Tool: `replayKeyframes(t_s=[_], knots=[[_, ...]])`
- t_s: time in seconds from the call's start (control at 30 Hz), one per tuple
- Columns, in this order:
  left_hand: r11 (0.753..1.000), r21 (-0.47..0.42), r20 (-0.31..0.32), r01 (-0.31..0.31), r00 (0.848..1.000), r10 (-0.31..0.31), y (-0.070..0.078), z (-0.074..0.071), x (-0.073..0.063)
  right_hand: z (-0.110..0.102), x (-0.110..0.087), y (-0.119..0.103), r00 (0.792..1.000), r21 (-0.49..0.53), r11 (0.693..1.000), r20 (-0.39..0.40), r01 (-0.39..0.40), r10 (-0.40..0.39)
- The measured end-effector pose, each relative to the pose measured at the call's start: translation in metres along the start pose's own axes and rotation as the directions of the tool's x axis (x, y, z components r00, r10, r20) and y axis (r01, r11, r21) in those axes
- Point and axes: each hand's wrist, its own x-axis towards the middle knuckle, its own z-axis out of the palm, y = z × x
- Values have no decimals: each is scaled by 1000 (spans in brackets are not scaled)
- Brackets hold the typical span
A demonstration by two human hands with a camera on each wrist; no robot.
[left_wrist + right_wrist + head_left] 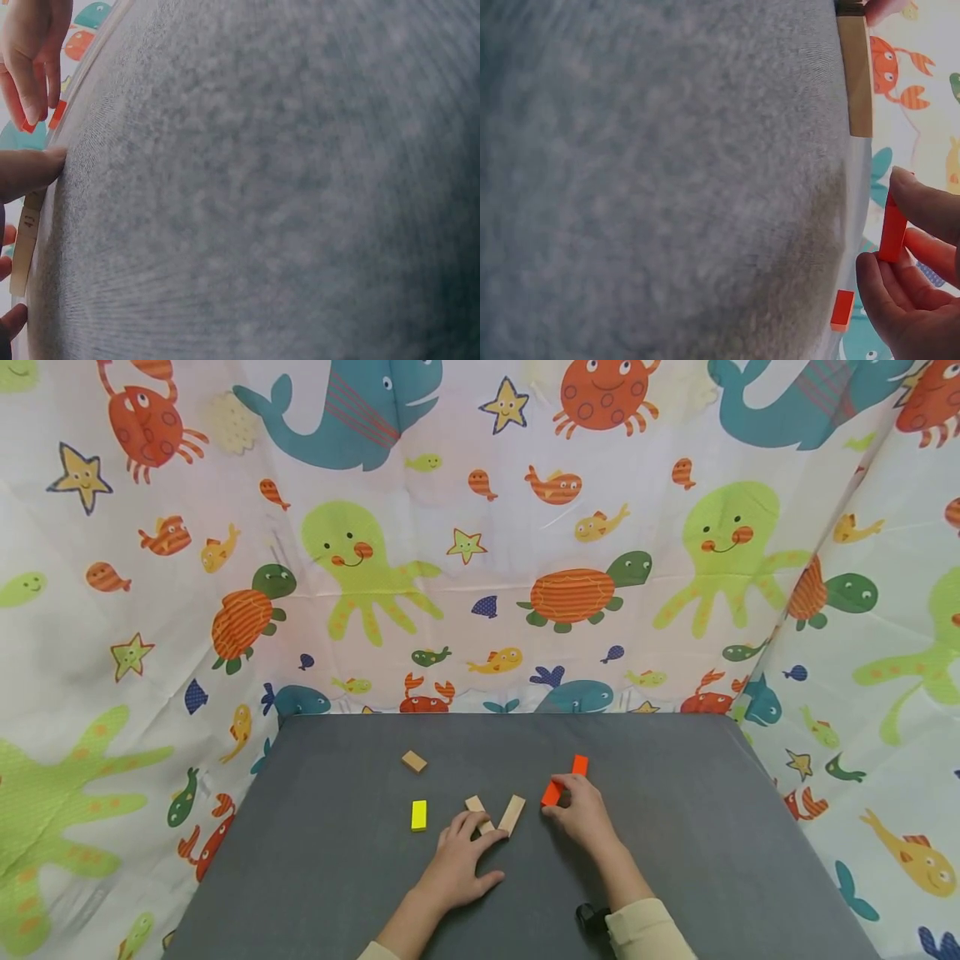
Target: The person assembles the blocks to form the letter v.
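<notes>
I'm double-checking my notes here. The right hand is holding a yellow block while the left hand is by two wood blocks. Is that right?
Not quite: the block's colour is wrong. The right hand is holding a red block, as the right wrist view shows, while the left hand is by two wood blocks.

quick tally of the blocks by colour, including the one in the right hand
plain wood blocks: 3
red-orange blocks: 2, one of them held in the right hand
yellow block: 1
total: 6
</notes>
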Motion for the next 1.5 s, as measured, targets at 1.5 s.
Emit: replayKeyframes(t_s=[1.5], knots=[[1000,-25,-35,-11,999,10,0,0,-2,20,37,-16,999,95,995,18,39,-41]])
